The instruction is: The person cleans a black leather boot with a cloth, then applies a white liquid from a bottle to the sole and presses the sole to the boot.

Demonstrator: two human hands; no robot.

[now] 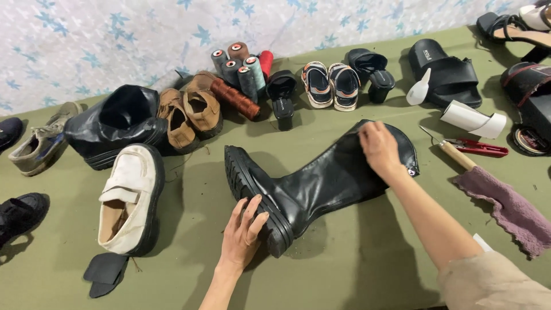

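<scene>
A tall black boot (321,183) lies on its side in the middle of the green counter (367,270). It is shiny and smooth, with a thick bumpy sole that points to the left. Its long top part reaches up and to the right, and a small silver zip pull hangs at the top edge.

The left hand (244,232) rests flat on the sole near the heel, fingers spread and curled a little over the edge. The right hand (379,146) lies flat on the open top of the boot, pressing the leather down. Neither hand grips anything tight.

There is bare green room in front of the boot, near the person, and a bit more between the boot and the white shoe (129,198) on the left. Behind the boot it is crowded: brown shoes (189,112), thread spools (241,69) and small sandals (332,85). On the right, a purple cloth (508,206) and a wooden-handled tool (456,154) lie close to the right arm.
</scene>
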